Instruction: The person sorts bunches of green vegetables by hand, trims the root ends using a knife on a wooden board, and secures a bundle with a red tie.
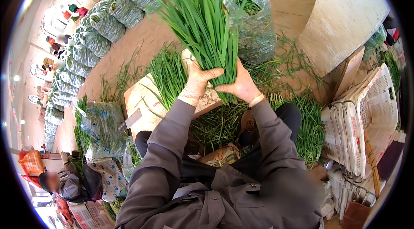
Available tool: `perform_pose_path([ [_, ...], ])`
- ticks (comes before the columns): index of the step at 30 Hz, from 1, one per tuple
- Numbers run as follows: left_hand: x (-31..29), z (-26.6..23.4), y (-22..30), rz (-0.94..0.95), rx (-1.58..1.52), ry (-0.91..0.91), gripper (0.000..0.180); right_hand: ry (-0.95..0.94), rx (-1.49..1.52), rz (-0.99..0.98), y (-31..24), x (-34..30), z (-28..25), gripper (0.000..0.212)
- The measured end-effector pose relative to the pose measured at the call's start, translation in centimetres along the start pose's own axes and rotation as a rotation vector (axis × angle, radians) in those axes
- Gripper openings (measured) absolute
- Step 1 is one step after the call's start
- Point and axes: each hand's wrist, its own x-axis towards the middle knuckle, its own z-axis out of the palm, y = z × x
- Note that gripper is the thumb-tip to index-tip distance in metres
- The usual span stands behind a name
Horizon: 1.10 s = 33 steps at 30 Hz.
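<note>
A thick bunch of long green chives (202, 24) is held between my two hands, its leaves fanning up and away from me. My left hand (198, 81) wraps the lower end from the left, thumb pointing across it. From the right, my right hand (243, 83) closes round the same end, its thumb lying toward the left one. Below and left of my hands is a pale wooden board (140, 95), where more chives (169, 74) lie in a pile. On the board's near left corner sits a small grey flat rectangular piece (133, 118).
Full clear plastic bags (108, 22) line the far left, and another bag (261, 39) stands just beyond my hands. Loose chives (308, 130) heap by my right knee. White plastic crates (345, 138) stand at right. A person (71, 183) sits at lower left.
</note>
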Motion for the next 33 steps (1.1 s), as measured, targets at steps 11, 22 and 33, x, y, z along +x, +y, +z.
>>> perform_pose_path([
  [11, 3.2, -6.7, 0.2, 0.152, 0.332, -0.02, 0.074, -0.153, 0.274, 0.092, 3.4, 7.3, 2.8, 0.139],
  [22, 4.9, -9.8, -5.4, 0.033, 0.069, -0.003, 0.088, -0.076, 0.266, 0.15, 9.5, 7.2, 4.3, 0.103],
  [33, 4.1, -8.8, -4.7, 0.088, 0.042, 0.026, 0.066, -0.056, 0.303, 0.206, 8.6, 7.6, 4.3, 0.103],
])
